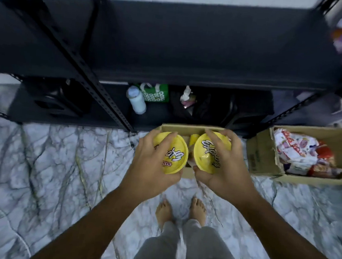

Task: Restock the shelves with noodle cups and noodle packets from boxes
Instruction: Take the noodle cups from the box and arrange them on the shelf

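My left hand (150,162) grips a yellow noodle cup (176,158) by its lid, fingers curled over the top. A second yellow noodle cup (205,152) is held the same way by my right hand (226,165). Both cups hang just above an open cardboard box (178,128) on the floor, where another yellow cup (193,139) shows between them. To the right stands a second cardboard box (265,156) filled with noodle packets (303,156). The black metal shelf (192,50) in front of me has a bare dark board at this level.
On the lowest shelf board sit a white bottle (136,100), a green patterned bag (154,92) and dark bags (198,105). A slotted black upright (85,70) slants down to the floor left of the box. My bare feet (180,211) stand on marble tiles.
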`<state>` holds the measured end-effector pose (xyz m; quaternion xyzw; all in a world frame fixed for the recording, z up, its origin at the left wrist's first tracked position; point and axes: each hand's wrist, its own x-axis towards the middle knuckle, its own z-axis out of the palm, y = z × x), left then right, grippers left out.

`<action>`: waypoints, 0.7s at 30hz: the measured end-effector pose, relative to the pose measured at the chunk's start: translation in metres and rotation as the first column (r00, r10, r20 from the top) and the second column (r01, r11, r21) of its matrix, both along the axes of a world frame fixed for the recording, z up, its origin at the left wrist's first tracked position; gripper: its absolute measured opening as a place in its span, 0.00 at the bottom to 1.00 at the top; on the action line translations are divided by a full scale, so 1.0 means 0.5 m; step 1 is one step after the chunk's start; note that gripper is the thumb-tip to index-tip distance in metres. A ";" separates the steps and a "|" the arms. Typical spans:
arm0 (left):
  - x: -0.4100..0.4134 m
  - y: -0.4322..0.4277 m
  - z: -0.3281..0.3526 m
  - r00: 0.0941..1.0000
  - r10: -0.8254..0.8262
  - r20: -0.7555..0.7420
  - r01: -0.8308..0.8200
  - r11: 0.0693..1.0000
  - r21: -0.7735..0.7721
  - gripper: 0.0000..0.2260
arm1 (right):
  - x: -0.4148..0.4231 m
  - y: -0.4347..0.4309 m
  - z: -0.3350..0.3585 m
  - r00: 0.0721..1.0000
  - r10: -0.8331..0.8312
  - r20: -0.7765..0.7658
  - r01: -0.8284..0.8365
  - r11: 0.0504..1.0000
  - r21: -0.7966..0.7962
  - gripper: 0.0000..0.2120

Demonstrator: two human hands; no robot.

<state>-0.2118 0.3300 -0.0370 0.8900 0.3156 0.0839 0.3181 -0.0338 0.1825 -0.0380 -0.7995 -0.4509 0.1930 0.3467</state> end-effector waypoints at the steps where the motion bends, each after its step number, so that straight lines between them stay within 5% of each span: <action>1: -0.001 0.011 0.042 0.999 -0.008 0.054 0.007 1.000 0.026 0.41 | 0.001 0.007 0.043 1.000 -0.013 0.011 0.013 0.999 0.045 0.44; 10: 0.011 0.101 0.392 0.908 -0.021 0.419 -0.007 0.998 0.067 0.37 | 0.008 0.071 0.367 0.982 -0.067 0.177 -0.001 0.933 0.361 0.30; 21: 0.048 0.211 0.693 0.760 -0.102 0.641 -0.047 0.977 0.210 0.20 | 0.055 0.167 0.688 0.952 -0.106 0.287 -0.080 0.819 0.569 0.27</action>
